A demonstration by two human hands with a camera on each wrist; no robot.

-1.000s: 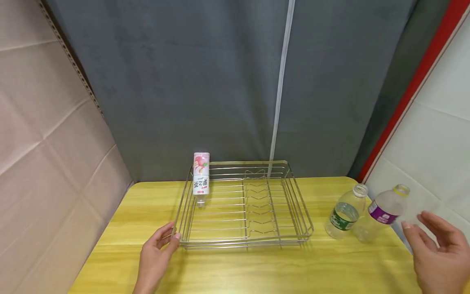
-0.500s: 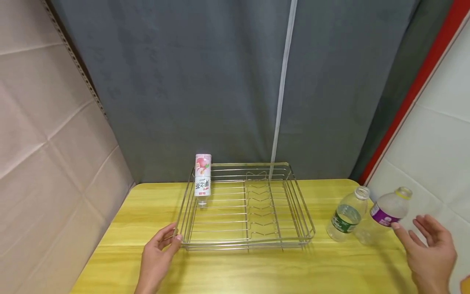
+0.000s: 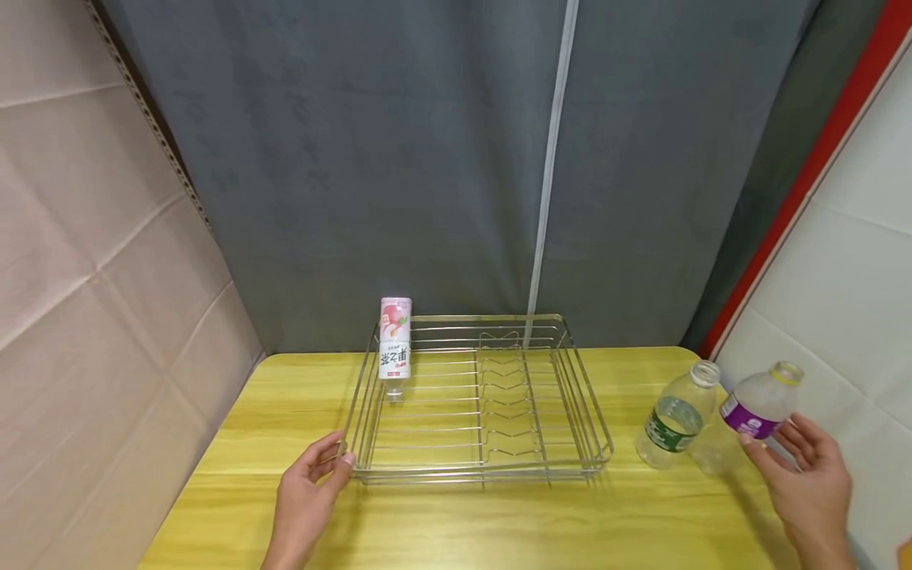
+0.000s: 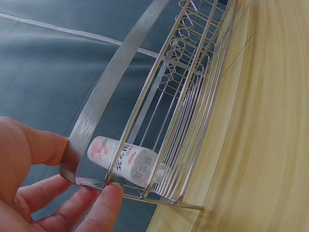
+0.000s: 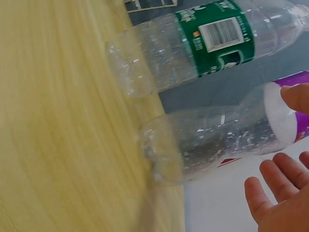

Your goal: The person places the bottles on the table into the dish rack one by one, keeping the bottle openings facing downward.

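My left hand (image 3: 306, 491) holds the near left corner of a wire dish rack (image 3: 477, 467); in the left wrist view its fingers (image 4: 102, 205) lie around the flat metal rim. Inside the rack, at its left, lies a plastic bottle with a pink and white peach label (image 3: 395, 340), neck toward me. My right hand (image 3: 805, 475) is at an uncapped clear bottle with a purple label (image 3: 748, 418), thumb in front of the label. In the right wrist view the other fingers (image 5: 277, 181) are fairly straight, with a gap showing between them and the bottle (image 5: 207, 140).
A clear uncapped bottle with a green label (image 3: 670, 431) stands upright just left of the purple-labelled one. The yellow wood-grain table (image 3: 456, 530) ends at a grey curtain (image 3: 392, 158) behind, with pale panels on the left and right sides.
My right hand has moved left to the purple-labelled bottle, from apart to right around its lower label. The left hand keeps its place on the dish rack.
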